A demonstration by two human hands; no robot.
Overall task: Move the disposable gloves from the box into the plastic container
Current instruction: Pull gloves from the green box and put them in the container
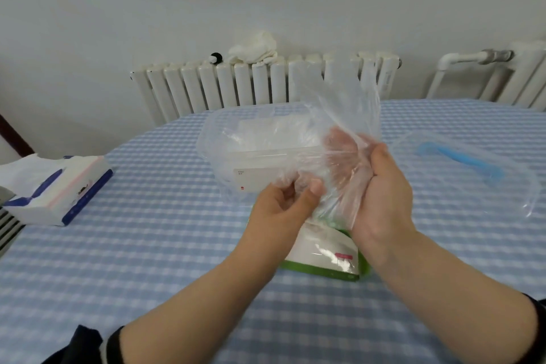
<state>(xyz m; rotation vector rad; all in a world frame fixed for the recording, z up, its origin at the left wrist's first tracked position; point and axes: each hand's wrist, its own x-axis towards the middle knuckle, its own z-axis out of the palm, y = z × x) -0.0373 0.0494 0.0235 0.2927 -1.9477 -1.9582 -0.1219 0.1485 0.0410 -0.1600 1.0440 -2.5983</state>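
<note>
A clear disposable glove (pixel 339 115) is held up over the table between both hands. My left hand (pixel 283 207) pinches its lower edge between thumb and fingers. My right hand (pixel 381 186) grips the crumpled film, its fingers curled behind the plastic. Under my hands lies the green and white glove box (pixel 325 254), partly hidden by them. Behind the glove stands the clear plastic container (pixel 236 156), with some white film inside.
The container's clear lid with a blue handle (pixel 461 156) lies at the right. A tissue pack (pixel 56 189) sits at the left of the blue checked tablecloth (pixel 147 245). A white radiator (pixel 251 83) stands behind the table.
</note>
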